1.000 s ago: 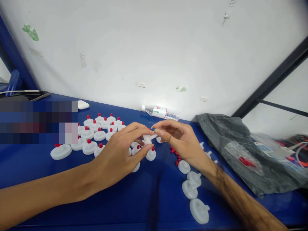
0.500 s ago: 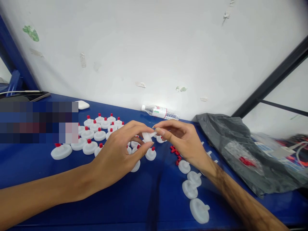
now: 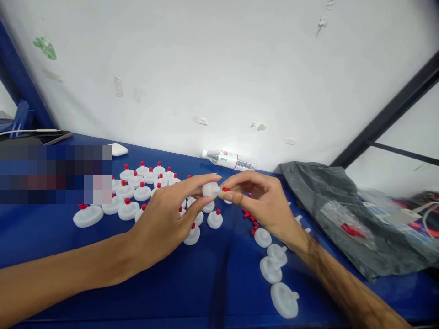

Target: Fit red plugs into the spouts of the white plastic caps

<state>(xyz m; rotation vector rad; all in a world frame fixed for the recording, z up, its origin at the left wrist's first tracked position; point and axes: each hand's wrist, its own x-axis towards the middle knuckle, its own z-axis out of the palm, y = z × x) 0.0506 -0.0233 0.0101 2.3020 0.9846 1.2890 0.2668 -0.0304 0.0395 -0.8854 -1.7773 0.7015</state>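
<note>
Between the thumb and fingers of my left hand [image 3: 171, 205] is a white plastic cap [image 3: 210, 190], its spout turned to the right. My right hand [image 3: 260, 198] pinches a small red tip [image 3: 225, 189] at the end of that spout. Several white caps with red tips [image 3: 142, 192] stand on the blue table around and behind my left hand. Loose red tips [image 3: 253, 219] lie below my right hand. Near my right forearm are white caps with bare spouts [image 3: 284, 299], some partly hidden by the arm.
A clear bottle [image 3: 228, 160] lies on its side against the white wall. On the right, a grey plastic bag [image 3: 325, 201] has a small clear bag of red pieces [image 3: 353, 229] on it. A white object [image 3: 119, 150] sits at the back left.
The white cap has turned in my left fingers, so its body and spout now show. A red tip is now visible in my right fingers at the spout.
</note>
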